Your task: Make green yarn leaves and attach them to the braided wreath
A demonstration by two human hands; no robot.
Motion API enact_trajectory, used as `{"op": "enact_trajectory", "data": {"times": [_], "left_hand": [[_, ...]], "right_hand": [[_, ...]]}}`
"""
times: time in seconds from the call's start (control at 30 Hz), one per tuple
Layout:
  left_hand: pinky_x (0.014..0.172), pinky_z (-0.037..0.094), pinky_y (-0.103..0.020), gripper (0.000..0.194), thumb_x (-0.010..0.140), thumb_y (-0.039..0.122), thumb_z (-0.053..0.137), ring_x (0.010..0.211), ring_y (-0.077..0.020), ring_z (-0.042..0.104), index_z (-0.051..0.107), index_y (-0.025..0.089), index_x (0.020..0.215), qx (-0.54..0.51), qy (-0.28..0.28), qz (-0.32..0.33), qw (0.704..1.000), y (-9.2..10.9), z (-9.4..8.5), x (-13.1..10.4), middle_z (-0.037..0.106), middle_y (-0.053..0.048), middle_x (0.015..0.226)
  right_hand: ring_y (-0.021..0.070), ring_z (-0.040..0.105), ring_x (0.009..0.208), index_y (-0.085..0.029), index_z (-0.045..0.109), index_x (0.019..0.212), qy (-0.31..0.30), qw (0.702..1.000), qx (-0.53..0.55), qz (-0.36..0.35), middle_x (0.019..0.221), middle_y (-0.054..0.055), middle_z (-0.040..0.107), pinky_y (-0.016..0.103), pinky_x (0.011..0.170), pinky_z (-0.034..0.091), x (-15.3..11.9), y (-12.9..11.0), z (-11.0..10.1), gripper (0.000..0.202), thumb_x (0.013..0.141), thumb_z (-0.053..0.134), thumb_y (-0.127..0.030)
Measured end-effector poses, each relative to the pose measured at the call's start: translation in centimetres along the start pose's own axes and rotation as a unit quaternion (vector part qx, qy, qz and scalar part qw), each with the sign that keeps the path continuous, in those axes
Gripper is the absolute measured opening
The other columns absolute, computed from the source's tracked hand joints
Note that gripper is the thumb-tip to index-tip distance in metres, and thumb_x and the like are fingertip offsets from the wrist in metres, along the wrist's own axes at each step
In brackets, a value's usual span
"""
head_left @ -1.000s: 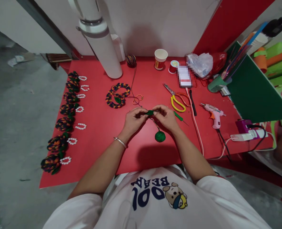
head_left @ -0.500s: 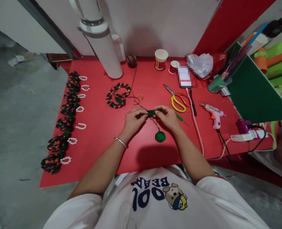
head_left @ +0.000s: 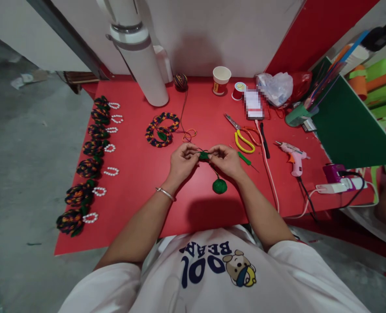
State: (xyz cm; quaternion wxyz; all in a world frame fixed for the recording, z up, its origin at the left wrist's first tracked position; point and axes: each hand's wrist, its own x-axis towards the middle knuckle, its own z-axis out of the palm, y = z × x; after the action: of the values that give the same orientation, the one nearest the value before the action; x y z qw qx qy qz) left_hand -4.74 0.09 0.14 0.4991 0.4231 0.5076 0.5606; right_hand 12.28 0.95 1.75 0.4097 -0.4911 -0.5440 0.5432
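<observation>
A row of dark yarn flowers [head_left: 88, 167] lies along the left of the red table [head_left: 137, 191]. In the middle, the left hand [head_left: 181, 161] and right hand [head_left: 224, 161] pinch one small green piece [head_left: 204, 155] between their fingertips. A green yarn ball [head_left: 219, 186] sits just below. Yellow scissors [head_left: 241, 138] and a pink glue gun [head_left: 293, 155] lie to the right.

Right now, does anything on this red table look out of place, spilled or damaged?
Nothing looks spilled or broken. The left hand and right hand pinch a small green piece between them. One oddity: the row of yarn flowers along the table's left edge has an uneven gap past the fifth.
</observation>
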Motion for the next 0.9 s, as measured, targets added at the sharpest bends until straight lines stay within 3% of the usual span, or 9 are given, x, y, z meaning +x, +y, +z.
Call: {"op": "enact_trajectory", "data": {"times": [0.2, 0.33, 0.5, 0.63, 0.77, 0.83, 0.9], "left_hand": [[0.045, 0.049, -0.02, 0.016, 0.074, 0.025, 0.076, 0.044, -0.0086, 0.059, 0.068, 0.016, 0.085, 0.008, -0.024, -0.004, 1.0, 0.09, -0.32, 0.08, 0.068, 0.001, 0.064], [0.045, 0.047, -0.02, 0.014, 0.077, 0.026, 0.076, 0.043, -0.0084, 0.057, 0.069, 0.016, 0.082, 0.008, -0.026, -0.014, 1.0, 0.05, -0.35, 0.05, 0.066, 0.002, 0.059], [0.046, 0.046, -0.021, 0.014, 0.077, 0.027, 0.077, 0.044, -0.0093, 0.056, 0.07, 0.017, 0.082, 0.017, -0.027, -0.018, 0.999, 0.29, -0.18, -0.12, 0.064, 0.002, 0.057], [0.048, 0.046, -0.021, 0.015, 0.081, 0.031, 0.076, 0.046, -0.0089, 0.056, 0.072, 0.017, 0.083, 0.018, -0.045, -0.006, 0.999, 0.2, -0.22, -0.18, 0.064, 0.002, 0.059], [0.052, 0.049, -0.022, 0.021, 0.083, 0.038, 0.079, 0.052, -0.0091, 0.058, 0.072, 0.019, 0.089, 0.001, 0.011, 0.009, 1.0, 0.05, -0.36, -0.34, 0.066, 0.002, 0.067], [0.05, 0.045, -0.022, 0.024, 0.086, 0.043, 0.078, 0.05, -0.0087, 0.054, 0.07, 0.02, 0.082, 0.004, 0.042, 0.008, 0.999, 0.2, -0.41, -0.61, 0.062, 0.003, 0.061], [0.047, 0.041, -0.022, 0.035, 0.09, 0.047, 0.074, 0.046, -0.0083, 0.049, 0.067, 0.019, 0.07, 0.02, 0.031, 0.001, 0.999, 0.45, -0.39, -0.92, 0.055, 0.003, 0.053]], "right_hand": [[0.0149, 0.069, 0.067, -0.022, 0.068, 0.09, -0.017, 1.0, 0.016, 0.019, 0.077, 0.0, 0.071, 0.028, 0.065, 0.055, 0.2, 0.18, -0.54, 0.016, 0.079, 0.071, -0.034], [0.0148, 0.071, 0.07, -0.023, 0.068, 0.092, -0.001, 1.0, -0.01, -0.004, 0.081, 0.0, 0.073, 0.029, 0.069, 0.057, 0.22, 0.42, -0.84, 0.015, 0.079, 0.061, -0.025], [0.0141, 0.065, 0.069, -0.024, 0.072, 0.1, -0.018, 0.992, -0.107, -0.064, 0.087, 0.001, 0.075, 0.028, 0.068, 0.054, 0.06, 0.55, -0.72, 0.023, 0.078, 0.067, -0.02], [0.0174, 0.066, 0.08, -0.025, 0.077, 0.091, -0.024, 0.975, -0.151, -0.164, 0.092, 0.003, 0.075, 0.033, 0.078, 0.055, 0.11, 0.37, -0.59, 0.009, 0.084, 0.074, -0.028], [0.0195, 0.067, 0.083, -0.027, 0.078, 0.082, -0.006, 0.969, -0.158, -0.187, 0.091, 0.004, 0.076, 0.035, 0.08, 0.054, 0.1, -0.03, -0.51, 0.009, 0.089, 0.075, -0.033], [0.0199, 0.067, 0.082, -0.027, 0.078, 0.081, 0.001, 0.971, -0.158, -0.177, 0.09, 0.005, 0.076, 0.035, 0.078, 0.054, 0.03, -0.1, -0.43, 0.011, 0.088, 0.076, -0.035], [0.0195, 0.066, 0.079, -0.028, 0.078, 0.081, 0.007, 0.973, -0.15, -0.174, 0.089, 0.004, 0.076, 0.035, 0.077, 0.054, -0.02, 0.01, -0.3, 0.011, 0.087, 0.078, -0.036]]}}
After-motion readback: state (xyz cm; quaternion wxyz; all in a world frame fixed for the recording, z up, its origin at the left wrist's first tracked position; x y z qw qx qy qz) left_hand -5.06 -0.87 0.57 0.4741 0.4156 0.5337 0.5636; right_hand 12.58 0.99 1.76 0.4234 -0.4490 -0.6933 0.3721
